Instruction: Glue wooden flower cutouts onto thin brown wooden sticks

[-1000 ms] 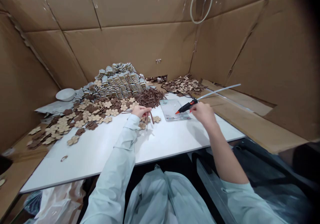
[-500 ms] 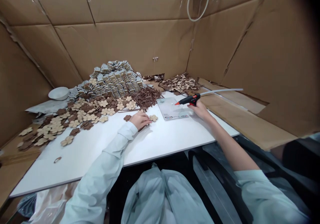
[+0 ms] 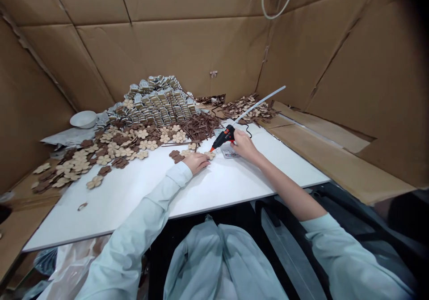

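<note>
My right hand (image 3: 244,144) is wrapped round the handle of a black and orange hot glue gun (image 3: 224,137), with a long pale glue stick (image 3: 259,105) sticking out of its back. The gun points down to the left. Its orange tip is at a cream flower cutout (image 3: 211,155) beside my left fingertips. My left hand (image 3: 197,162) rests low on the white table, fingers closed at that flower's edge; the hand hides part of what lies under it. Brown flower cutouts (image 3: 175,156) lie just left of these fingers. Partly behind the gun lies a clear printed sheet (image 3: 231,152).
Cream and brown flower cutouts (image 3: 114,150) spread over the left of the white table (image 3: 134,192). Behind them rise stacked small packets (image 3: 161,103) and a heap of brown strips (image 3: 201,128). A white bowl (image 3: 83,119) stands far left. Cardboard walls (image 3: 167,45) enclose the table.
My right hand has brought the glue gun left and down, from above the clear sheet to the flower at my left hand. The view has shifted slightly.
</note>
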